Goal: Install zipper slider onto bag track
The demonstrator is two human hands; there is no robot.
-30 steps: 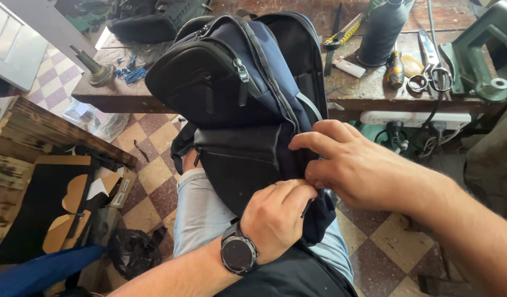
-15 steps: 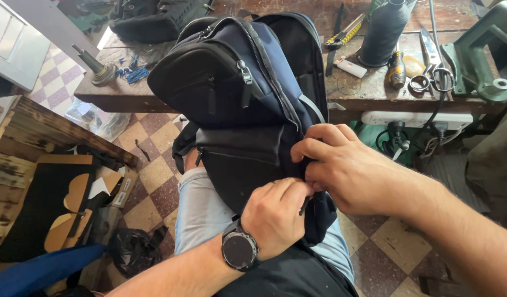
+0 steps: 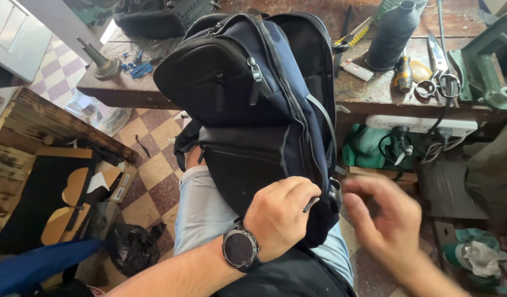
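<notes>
A dark navy backpack [image 3: 253, 104] with black front pockets rests upright on my lap, leaning toward the workbench. My left hand [image 3: 280, 217], with a black watch on the wrist, is closed on the bag's lower edge and pinches a small dark zipper pull [image 3: 310, 204]. My right hand [image 3: 388, 220] hovers blurred to the right of the bag, fingers spread, holding nothing and apart from the fabric.
A wooden workbench [image 3: 374, 93] behind the bag carries a large black thread cone [image 3: 392, 36], scissors [image 3: 437, 77], a screwdriver [image 3: 402, 77] and a green machine [image 3: 484, 66]. A wooden crate with cut soles [image 3: 66, 187] stands at the left on the checkered floor [image 3: 149, 181].
My right hand has let go of the bag's lower edge and pulled away to the right. My left hand stays gripping the same spot.
</notes>
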